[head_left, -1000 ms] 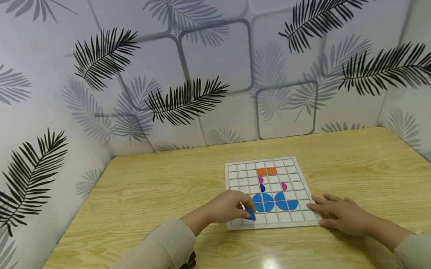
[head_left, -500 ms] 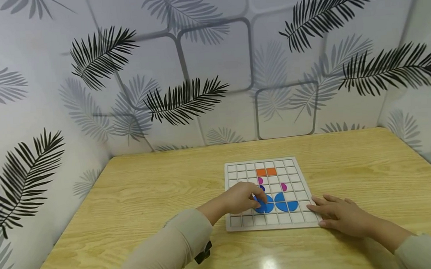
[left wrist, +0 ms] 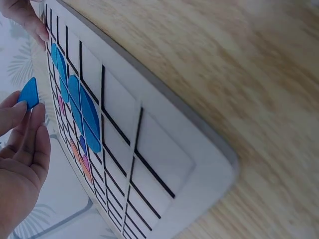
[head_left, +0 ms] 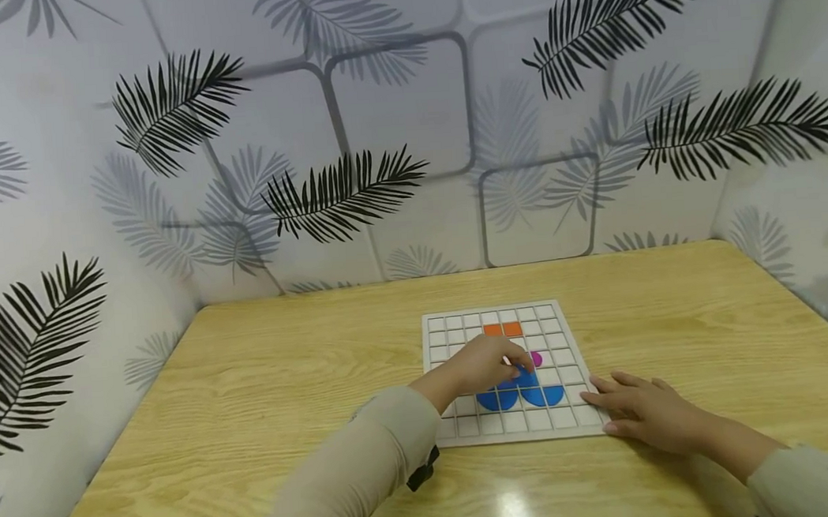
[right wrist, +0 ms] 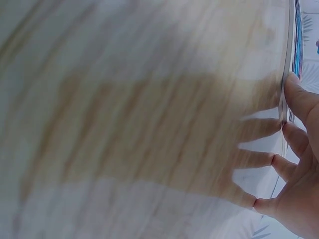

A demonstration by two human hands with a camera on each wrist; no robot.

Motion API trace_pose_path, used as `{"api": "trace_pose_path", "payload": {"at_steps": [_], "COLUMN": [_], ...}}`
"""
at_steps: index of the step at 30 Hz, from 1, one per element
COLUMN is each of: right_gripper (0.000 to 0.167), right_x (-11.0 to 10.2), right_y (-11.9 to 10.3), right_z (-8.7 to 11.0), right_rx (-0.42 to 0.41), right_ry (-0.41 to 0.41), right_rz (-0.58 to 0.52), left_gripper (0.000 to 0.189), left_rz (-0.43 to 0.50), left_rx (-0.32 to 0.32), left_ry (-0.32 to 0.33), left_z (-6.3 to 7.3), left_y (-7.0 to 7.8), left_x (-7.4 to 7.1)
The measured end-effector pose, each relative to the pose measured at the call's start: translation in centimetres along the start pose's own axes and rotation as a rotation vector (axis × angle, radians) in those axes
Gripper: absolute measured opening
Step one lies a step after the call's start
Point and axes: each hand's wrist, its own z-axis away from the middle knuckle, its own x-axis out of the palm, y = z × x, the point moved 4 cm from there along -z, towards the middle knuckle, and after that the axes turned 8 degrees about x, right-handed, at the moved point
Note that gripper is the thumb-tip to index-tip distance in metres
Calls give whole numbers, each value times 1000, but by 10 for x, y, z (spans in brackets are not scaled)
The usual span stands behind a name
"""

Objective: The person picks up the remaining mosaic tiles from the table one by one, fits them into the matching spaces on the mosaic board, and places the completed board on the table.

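- The left hand [left wrist: 20, 172] pinches a blue curved piece [left wrist: 30, 93] between thumb and fingers, above the white grid board [left wrist: 212, 169].
- The piece looks light, stiff and smooth, perhaps slippery; its edges seem the best hold.
- The right hand [head_left: 647, 414], fingers spread, grasps nothing, touching the board's edge on the worktop [head_left: 285, 361].

Indoors, exact kind of place unclear: leaf-print walls [head_left: 404, 101] behind a wood-grain table [head_left: 285, 361].
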Motion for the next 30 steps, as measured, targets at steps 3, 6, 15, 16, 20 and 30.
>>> {"api": "trace_pose_path", "payload": {"at_steps": [3,6,15,16,20,30], "right_gripper": [48,48,48,48,48,48], "right_x": [-1,-2,-3,-3,-3,-2], "right_y": [-1,-2,-3,-3,-3,-2], "right_z": [0,0,1,1,1,0], "right_rx": [2,2,2,-1,-7,0], "right_ry": [0,3,16,18,26,15], "right_rz": [-1,-1,-12,-14,-11,-15], "left_gripper": [19,19,11,10,9,5], "left_rz": [35,56,-13,-20,-41,-83], "left_rx": [-35,-72,-55,-53,-66,-153], "left_ry": [5,5,25,32,59,114], "left_z": [-6,-12,-29,-30,-33,-38], "left_y": [1,1,1,1,2,5], "left_x": [2,5,14,15,19,23]}}
